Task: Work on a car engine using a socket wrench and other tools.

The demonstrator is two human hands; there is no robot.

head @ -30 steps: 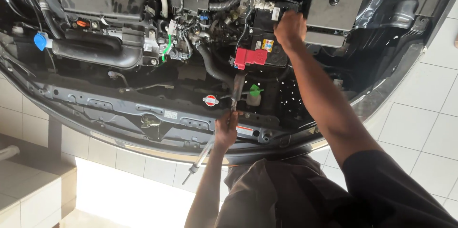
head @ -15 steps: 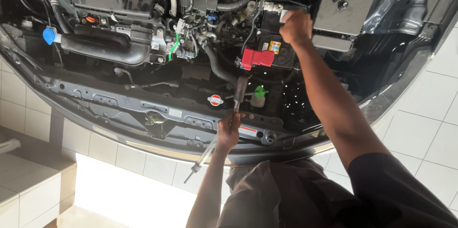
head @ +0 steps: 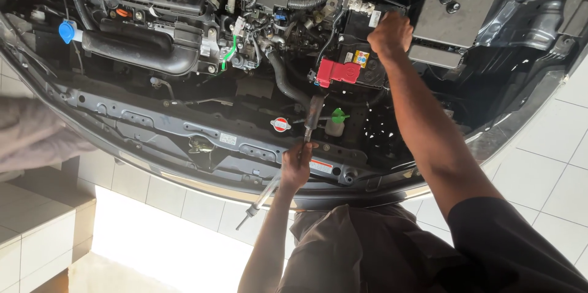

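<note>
I lean over an open car engine bay. My left hand (head: pixel 297 164) grips the middle of a long metal rod tool (head: pixel 263 198) with a dark upper end (head: pixel 314 114). It stands by the front crossmember (head: pixel 184 130), near a red-and-white radiator cap (head: pixel 280 124). My right hand (head: pixel 389 35) is curled into a fist on the far top edge of the black battery (head: pixel 361 72), next to a cable terminal. What its fingers hold is hidden. A red terminal cover (head: pixel 338 72) sits on the battery's near left side.
A blue filler cap (head: pixel 66 31) is at the far left, a green-capped bottle (head: pixel 335 120) by the rod, and a grey fuse box (head: pixel 454 14) right of the battery. A blurred pale sleeve or cloth (head: pixel 30 136) enters at the left edge. White floor tiles lie below the bumper.
Both hands stay where they were on the rod and the battery. The view has shifted slightly, and the blurred pale shape has come in at the left edge.
</note>
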